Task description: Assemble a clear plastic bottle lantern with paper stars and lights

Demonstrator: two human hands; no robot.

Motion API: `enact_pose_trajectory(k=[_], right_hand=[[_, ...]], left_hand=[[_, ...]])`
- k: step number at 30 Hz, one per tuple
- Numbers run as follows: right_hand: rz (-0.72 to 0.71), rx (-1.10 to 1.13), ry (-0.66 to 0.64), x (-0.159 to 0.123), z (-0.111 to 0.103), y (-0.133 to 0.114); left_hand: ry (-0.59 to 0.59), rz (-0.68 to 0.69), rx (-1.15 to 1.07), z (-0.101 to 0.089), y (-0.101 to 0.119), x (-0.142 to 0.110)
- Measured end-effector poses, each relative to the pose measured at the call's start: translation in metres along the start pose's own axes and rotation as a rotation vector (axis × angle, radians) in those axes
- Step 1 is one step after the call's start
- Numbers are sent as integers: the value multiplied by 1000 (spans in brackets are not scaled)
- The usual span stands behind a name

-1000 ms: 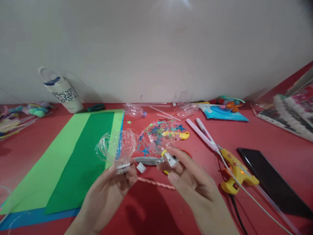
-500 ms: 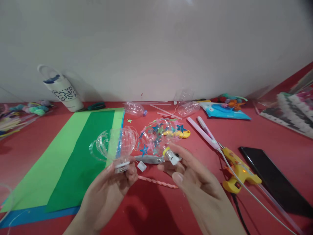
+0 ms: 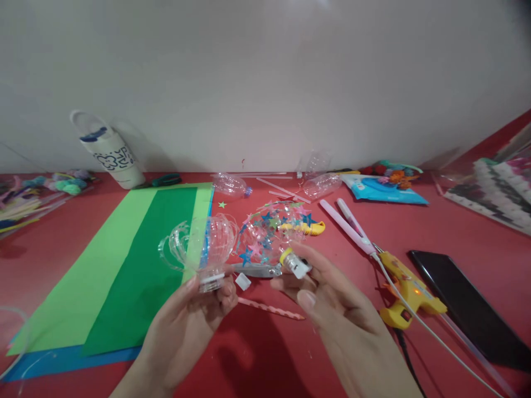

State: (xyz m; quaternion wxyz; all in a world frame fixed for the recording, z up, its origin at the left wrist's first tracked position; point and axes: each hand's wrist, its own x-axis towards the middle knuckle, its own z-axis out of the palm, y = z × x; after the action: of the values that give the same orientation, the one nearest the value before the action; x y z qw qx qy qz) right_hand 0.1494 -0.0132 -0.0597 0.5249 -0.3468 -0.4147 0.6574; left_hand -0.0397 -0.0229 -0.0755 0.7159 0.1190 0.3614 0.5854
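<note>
Between the fingers and thumb of my left hand [image 3: 194,315] is the neck of a clear plastic bottle top cut into thin curled strips [image 3: 218,237], which fan out away from me. My right hand [image 3: 336,309] grips a bottle neck with a yellow ring and a small white block [image 3: 299,268] at its end. Beyond that neck spreads a clear cut bottle decorated with blue, pink and green stars [image 3: 265,235]; the two seem joined. A small white square piece [image 3: 243,281] lies between my hands, near a grey-handled tool [image 3: 259,270] and a pink spotted pencil [image 3: 271,309].
Green sheets [image 3: 136,276] lie left, below a white tumbler [image 3: 114,157]. To the right are a pink flat iron [image 3: 346,226], a yellow glue gun [image 3: 409,293] with cords and a black phone [image 3: 468,304]. Clear bottles [image 3: 230,185] and a blue packet [image 3: 381,190] lie by the wall.
The whole view has shifted slightly, with things appearing a little further right. Both hands keep their holds and have barely moved.
</note>
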Motion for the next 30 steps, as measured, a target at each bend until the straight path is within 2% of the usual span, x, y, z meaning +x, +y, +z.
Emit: enact_pose_trajectory(k=[7,10,12,15,18,20,23,30], right_hand=[[-64,-115,23,1,-1,0],[-111,-265,58,5,-6,2],[-166,-512,95,12,-11,7],[-307,-1014,127,26,-22,19],[-474,-1411,115,41,-30,35],[-521,-1589,82,47,-32,44],[-538,-1664,69,53,-32,52],[-561,-1668,91,58,-37,63]], left_hand=[[-14,-3,-18,0,0,0],[-28,-1,-22,1,1,2],[-46,-19,-16,3,1,3],[-72,-65,15,5,-2,4],[-113,-84,62,4,-6,4],[-142,-74,81,4,-9,2],[-157,-65,86,4,-11,1],[-173,-115,36,4,-12,0]])
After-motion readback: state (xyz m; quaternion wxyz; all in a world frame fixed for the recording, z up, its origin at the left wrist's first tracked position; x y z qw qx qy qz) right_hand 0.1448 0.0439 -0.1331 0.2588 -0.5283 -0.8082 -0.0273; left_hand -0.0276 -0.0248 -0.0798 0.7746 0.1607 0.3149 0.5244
